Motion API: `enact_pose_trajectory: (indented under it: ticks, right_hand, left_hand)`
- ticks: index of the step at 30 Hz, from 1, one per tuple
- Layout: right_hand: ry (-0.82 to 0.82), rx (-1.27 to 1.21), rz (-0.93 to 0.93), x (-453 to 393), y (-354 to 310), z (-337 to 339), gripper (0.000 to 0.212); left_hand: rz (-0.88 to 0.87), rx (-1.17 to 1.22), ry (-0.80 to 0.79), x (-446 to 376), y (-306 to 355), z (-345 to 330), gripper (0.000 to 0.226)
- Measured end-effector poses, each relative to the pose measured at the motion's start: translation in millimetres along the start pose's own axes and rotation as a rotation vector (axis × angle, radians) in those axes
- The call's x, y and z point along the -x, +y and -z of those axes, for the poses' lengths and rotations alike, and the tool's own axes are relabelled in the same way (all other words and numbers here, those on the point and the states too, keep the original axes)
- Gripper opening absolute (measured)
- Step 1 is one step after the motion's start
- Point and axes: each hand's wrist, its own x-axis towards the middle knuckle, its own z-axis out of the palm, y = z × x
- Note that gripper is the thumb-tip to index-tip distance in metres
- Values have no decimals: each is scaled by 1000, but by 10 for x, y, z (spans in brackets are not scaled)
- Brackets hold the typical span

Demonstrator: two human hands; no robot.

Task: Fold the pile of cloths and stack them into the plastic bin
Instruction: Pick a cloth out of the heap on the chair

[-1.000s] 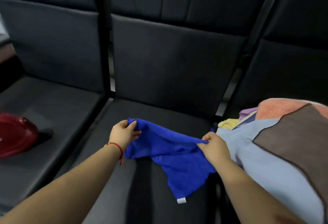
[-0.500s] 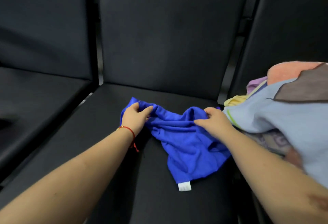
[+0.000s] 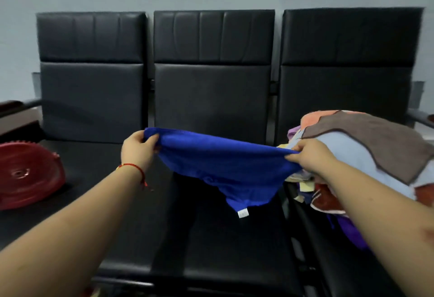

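Observation:
A blue cloth hangs stretched in the air above the middle seat of a black bench. My left hand pinches its left corner and my right hand pinches its right corner. A white tag dangles from the cloth's lowest point. On the right seat lies the pile of cloths, with a brown and a light blue cloth on top and orange, yellow, purple and red ones beneath. On the left seat sits a red plastic bin, partly cut off by the frame's edge.
The bench has three black padded seats with tall backrests against a pale wall. An armrest shows at the far right and another at the far left.
Both hands have lifted the blue cloth off the middle seat and pulled it taut between them. The camera has tilted up, showing the backrests, the wall and the red bin.

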Motion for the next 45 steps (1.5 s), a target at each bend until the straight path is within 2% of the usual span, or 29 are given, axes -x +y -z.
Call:
enact_pose_trajectory:
  ticks: [2,4,7,11,14,19,21,23,25,27,29,31,33,37,41,45]
  right_hand:
    - [-10,-109,19,269,-56,208,19]
    - [-31,-467,5,515,-122,401,17]
    - [-146,-1007,32,848,-240,674,6]
    - [-167,-1262,90,1047,-410,895,12]
    - [-128,-1175,71,975,-427,772,13]
    - [-105,-678,-26,650,-171,167,14]
    - [-52,-523,-17,514,-74,-48,17]
    - [9,-246,2,390,-16,-191,22]
    - [-9,-11,-11,262,5,-287,19]
    - [-66,56,-42,97,11,-393,23]
    - [-113,-54,-121,-60,3,-493,23]
    - [-175,-281,-242,-167,-15,-589,18]
    - [-212,-483,-300,-241,-24,-691,12]
    - [-137,-776,-294,-433,-40,-883,7]
    - [-101,-945,-320,-560,-27,-946,20]
    - [-115,-983,-347,-512,24,-899,20]
  left_hand:
    - [-53,41,20,180,183,220,15]
    - [-142,25,51,319,359,424,16]
    - [-215,87,66,457,633,742,25]
    - [-226,182,1,415,847,1069,19]
    - [-186,116,-74,373,721,1128,19]
    - [46,-44,-263,340,-123,1025,13]
    - [102,-148,-282,333,-393,963,16]
    - [139,-306,-287,288,-523,883,14]
    - [243,-326,-312,177,-618,760,18]
    - [380,-279,-342,65,-684,610,28]
    - [489,-180,-354,-1,-712,452,24]
    - [532,-35,-341,-35,-720,302,12]
    - [523,91,-313,-69,-744,177,19]
    - [468,222,-257,-159,-832,30,27]
    - [462,334,-235,-223,-750,21,27]
    - [476,319,-212,-201,-690,185,34]
